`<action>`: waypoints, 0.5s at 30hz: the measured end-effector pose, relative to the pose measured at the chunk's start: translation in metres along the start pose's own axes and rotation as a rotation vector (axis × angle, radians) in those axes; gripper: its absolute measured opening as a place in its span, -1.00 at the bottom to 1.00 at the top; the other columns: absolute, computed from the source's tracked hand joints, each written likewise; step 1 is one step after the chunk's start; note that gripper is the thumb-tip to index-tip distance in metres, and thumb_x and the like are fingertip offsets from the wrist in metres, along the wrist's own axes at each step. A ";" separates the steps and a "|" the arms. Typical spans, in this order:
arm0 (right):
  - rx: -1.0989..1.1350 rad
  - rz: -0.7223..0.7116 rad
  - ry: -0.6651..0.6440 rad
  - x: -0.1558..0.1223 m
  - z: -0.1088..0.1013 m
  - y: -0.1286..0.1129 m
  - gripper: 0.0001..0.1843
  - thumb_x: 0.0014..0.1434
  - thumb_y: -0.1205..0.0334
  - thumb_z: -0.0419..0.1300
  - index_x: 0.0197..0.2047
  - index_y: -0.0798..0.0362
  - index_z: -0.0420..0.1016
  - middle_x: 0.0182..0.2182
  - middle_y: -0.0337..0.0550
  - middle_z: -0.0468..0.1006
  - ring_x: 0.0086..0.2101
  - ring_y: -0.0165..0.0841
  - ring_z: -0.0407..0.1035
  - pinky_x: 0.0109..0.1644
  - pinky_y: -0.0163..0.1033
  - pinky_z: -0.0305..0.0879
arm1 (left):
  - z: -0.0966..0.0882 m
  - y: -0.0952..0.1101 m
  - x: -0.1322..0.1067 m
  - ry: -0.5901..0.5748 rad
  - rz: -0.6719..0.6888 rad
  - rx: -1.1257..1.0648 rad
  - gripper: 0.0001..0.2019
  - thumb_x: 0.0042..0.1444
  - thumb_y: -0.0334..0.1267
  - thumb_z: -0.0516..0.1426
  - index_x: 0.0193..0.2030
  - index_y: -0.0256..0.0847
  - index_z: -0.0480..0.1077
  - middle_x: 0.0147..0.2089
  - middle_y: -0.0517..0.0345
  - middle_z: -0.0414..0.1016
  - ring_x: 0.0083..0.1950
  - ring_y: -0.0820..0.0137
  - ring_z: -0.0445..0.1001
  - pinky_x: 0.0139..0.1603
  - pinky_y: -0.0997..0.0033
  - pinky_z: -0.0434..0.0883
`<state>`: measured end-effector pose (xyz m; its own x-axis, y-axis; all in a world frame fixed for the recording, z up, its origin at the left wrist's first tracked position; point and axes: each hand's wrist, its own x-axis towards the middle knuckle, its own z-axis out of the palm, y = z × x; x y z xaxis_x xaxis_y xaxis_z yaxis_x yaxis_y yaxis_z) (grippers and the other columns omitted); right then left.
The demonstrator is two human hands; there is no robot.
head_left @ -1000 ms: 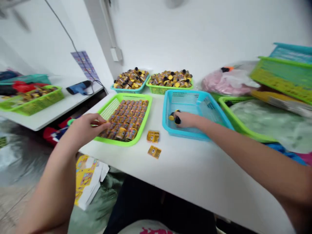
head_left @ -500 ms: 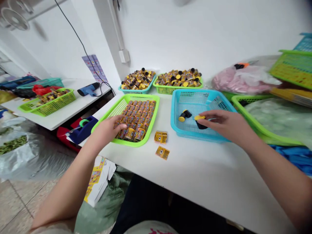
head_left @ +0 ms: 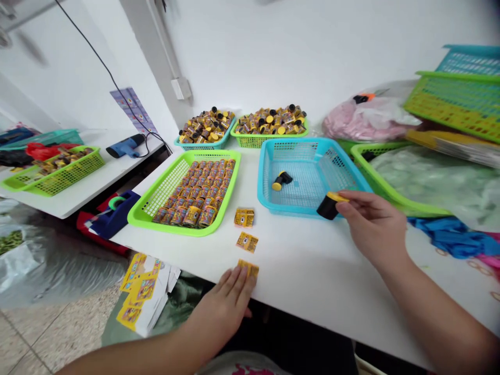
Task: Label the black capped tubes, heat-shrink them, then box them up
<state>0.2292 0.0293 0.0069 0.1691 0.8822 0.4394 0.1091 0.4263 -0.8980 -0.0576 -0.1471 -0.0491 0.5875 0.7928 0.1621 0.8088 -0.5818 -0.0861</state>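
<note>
My right hand (head_left: 373, 224) pinches a small black bottle with a yellow cap (head_left: 329, 205), holding it just over the near rim of the blue basket (head_left: 308, 211). One more black bottle (head_left: 281, 180) lies inside that basket. My left hand (head_left: 226, 304) rests at the table's near edge, fingers stretched flat, fingertips on a yellow label (head_left: 248, 269). Two other yellow labels (head_left: 245, 217) (head_left: 247, 241) lie on the white table between the baskets. A green basket (head_left: 156, 219) holds rows of labelled bottles (head_left: 199, 190).
Two baskets heaped with bottles (head_left: 205, 127) (head_left: 271, 121) stand at the back wall. Green and blue baskets (head_left: 457, 99), plastic bags (head_left: 363, 122) and a green tray of film (head_left: 390, 179) crowd the right. A side table holds a heat gun (head_left: 125, 146). Label sheets (head_left: 142, 289) lie on the floor.
My right hand lifted a bottle out of the blue basket toward me. My left hand left the green basket and came down to the table's near edge onto a label.
</note>
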 end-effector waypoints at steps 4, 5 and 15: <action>0.035 -0.021 -0.095 -0.007 0.004 -0.002 -0.76 -0.02 0.23 0.44 -0.21 -0.08 0.62 -0.31 -0.18 0.64 -0.31 -0.34 0.55 -0.22 -0.19 0.55 | -0.042 -0.002 -0.012 0.095 0.101 -0.190 -0.56 0.28 -0.51 -0.06 0.28 -0.39 0.26 0.12 -0.16 0.55 0.16 0.27 0.53 0.17 0.35 0.49; 0.055 -0.016 -0.121 -0.010 0.005 -0.003 -0.73 0.00 0.20 0.44 -0.18 -0.09 0.61 -0.28 -0.20 0.64 -0.27 -0.33 0.56 -0.19 -0.19 0.56 | -0.052 -0.005 -0.006 0.149 0.099 -0.266 -0.58 0.29 -0.50 -0.06 0.26 -0.37 0.30 0.09 -0.15 0.57 0.14 0.27 0.54 0.15 0.36 0.50; 0.312 0.051 -0.445 -0.031 0.013 -0.011 -0.69 0.21 0.01 0.28 0.02 -0.22 0.56 -0.21 -0.21 0.65 -0.25 -0.31 0.56 -0.22 -0.17 0.56 | -0.054 -0.009 0.102 0.287 -0.472 -1.318 -0.73 0.20 -0.06 0.22 -0.13 -0.21 0.58 -0.33 0.06 0.66 -0.36 0.32 0.62 -0.32 0.41 0.55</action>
<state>0.2104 -0.0001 0.0026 -0.2718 0.8739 0.4029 -0.1959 0.3597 -0.9123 -0.0066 -0.0707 0.0215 0.1204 0.9853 0.1215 0.2157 -0.1454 0.9656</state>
